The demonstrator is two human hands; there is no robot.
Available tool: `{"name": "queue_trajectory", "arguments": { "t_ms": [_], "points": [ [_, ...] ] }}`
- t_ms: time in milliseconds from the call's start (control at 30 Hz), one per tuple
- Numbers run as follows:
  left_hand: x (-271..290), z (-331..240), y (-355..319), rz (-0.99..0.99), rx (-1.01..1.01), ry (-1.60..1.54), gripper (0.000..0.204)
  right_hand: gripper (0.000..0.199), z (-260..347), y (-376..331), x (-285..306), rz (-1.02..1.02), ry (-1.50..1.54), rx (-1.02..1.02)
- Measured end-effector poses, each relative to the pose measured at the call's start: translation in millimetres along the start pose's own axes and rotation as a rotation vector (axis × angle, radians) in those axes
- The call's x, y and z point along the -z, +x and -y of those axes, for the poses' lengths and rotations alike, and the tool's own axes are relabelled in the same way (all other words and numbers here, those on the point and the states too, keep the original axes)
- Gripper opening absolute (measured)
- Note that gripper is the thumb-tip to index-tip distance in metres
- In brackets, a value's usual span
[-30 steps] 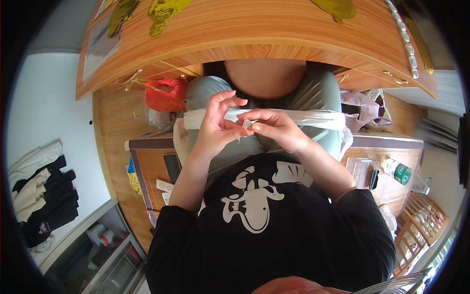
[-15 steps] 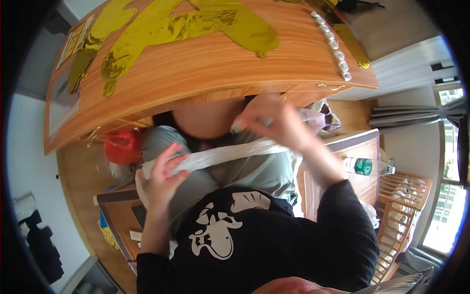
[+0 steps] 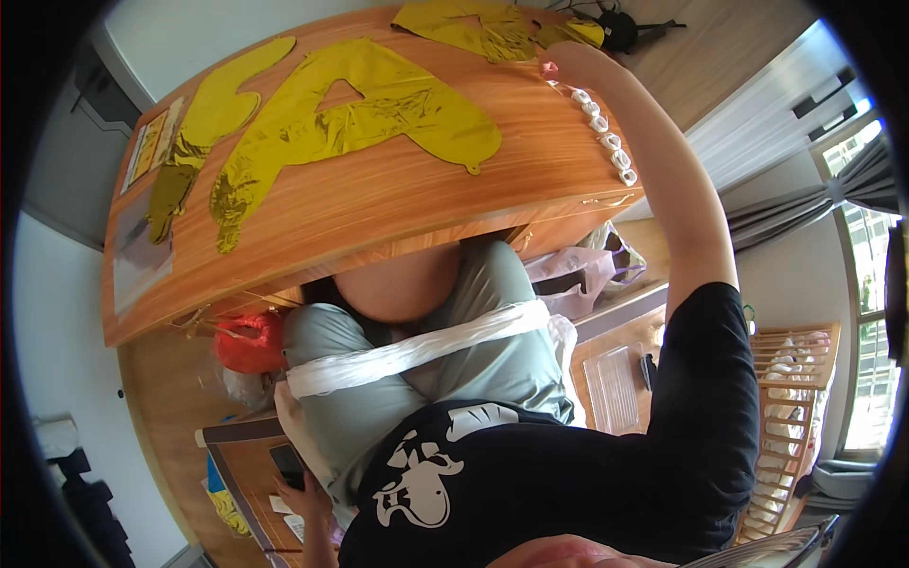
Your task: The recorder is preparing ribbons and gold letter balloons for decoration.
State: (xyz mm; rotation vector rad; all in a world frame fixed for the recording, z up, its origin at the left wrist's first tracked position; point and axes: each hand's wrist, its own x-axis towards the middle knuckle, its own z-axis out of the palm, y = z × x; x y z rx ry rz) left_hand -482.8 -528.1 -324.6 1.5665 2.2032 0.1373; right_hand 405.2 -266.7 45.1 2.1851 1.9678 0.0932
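Note:
A long white crinkled bundle (image 3: 417, 352) lies across my thighs, with neither hand on it. My right arm stretches to the far right of the wooden desk (image 3: 379, 204). There my right hand (image 3: 582, 68) is closed, fingertips down at the far end of a row of small white rolled pieces (image 3: 607, 142); what it pinches is hidden. At the lower left, my left hand (image 3: 305, 500) is over a low side table, its fingers apart beside a dark phone (image 3: 287, 464) and white slips. My arm and the blur partly obscure that hand.
Flat gold foil balloons (image 3: 379, 118) are spread over the desk, one shaped like a letter. A red bag (image 3: 248, 341) sits left of my legs, a pale plastic bag (image 3: 578, 279) to the right. A clear tray (image 3: 611, 388) and a wooden rack (image 3: 781, 426) are at the right.
My right hand has moved from above my lap to the desk's far right. My left hand has left the white bundle and dropped back to the side table. The view has shifted, showing more desk.

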Motion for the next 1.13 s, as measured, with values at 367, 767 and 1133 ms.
{"name": "queue_trajectory", "arguments": {
  "t_ms": [367, 767, 1133],
  "points": [
    [5.2, -19.2, -30.4, -0.039, 0.074, 0.35, 0.093, 0.035, -14.0, 18.6, -7.9, -0.097, 0.069, -0.189],
    [0.0, -34.6, -13.7, -0.208, -0.068, 0.099, 0.089, 0.032, -9.2, 3.6, -34.3, -0.251, 0.025, 0.035],
    [4.1, -11.1, 3.3, -0.131, -0.038, -0.225, 0.089, 0.018, -19.0, -6.6, -23.1, -0.262, 0.298, -0.14]
  ]
}}
